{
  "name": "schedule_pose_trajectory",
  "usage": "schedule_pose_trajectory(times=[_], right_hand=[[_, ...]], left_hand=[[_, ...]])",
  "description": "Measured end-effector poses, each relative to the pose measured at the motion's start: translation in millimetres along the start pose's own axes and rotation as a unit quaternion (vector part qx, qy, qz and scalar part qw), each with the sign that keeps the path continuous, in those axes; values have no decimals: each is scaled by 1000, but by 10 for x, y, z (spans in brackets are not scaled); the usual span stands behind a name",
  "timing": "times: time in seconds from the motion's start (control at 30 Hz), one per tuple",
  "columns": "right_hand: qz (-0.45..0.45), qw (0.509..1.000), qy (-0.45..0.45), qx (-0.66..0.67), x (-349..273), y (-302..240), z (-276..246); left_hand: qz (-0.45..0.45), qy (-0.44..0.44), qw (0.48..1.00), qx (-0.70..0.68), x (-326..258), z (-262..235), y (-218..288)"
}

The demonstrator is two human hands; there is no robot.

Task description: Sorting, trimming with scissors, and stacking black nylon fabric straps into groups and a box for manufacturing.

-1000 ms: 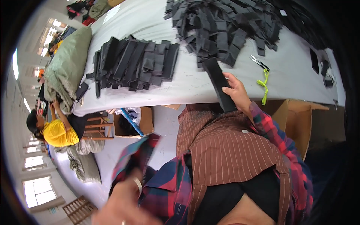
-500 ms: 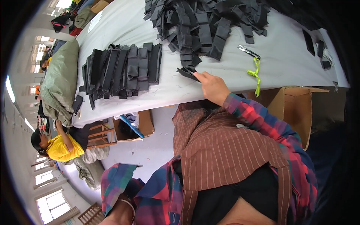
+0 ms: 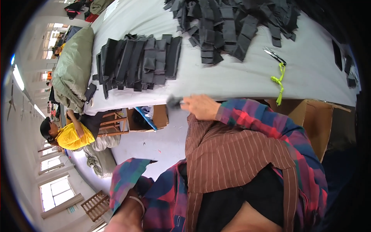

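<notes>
Sideways, blurred dark strip (image 3: 174, 102) in right hand (image 3: 201, 107), end leftward.

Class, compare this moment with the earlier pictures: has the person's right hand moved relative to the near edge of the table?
Yes. The right hand, earlier up over the table by the loose pile of black strips, has drawn back off the near edge, holding a blurred dark piece.
</notes>
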State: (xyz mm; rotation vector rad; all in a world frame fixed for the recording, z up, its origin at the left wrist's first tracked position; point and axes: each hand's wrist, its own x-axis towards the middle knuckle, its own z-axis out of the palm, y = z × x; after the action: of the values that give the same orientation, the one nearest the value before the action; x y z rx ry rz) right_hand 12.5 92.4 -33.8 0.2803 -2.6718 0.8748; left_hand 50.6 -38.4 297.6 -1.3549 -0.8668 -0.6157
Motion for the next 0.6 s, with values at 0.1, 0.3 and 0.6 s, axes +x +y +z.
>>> schedule_pose_trajectory(times=[0.1, 0.3, 0.6], right_hand=[[-25, 967, -101, 234, -59, -170, 8], [197, 899, 20, 390, 85, 235, -168], [317, 796, 170, 487, 216, 557, -182]], left_hand=[[-83, 84, 992, -34, -294, 17, 109], [-510, 342, 584, -531, -386, 495, 393], [-432, 307, 500, -685, -756, 573, -40]])
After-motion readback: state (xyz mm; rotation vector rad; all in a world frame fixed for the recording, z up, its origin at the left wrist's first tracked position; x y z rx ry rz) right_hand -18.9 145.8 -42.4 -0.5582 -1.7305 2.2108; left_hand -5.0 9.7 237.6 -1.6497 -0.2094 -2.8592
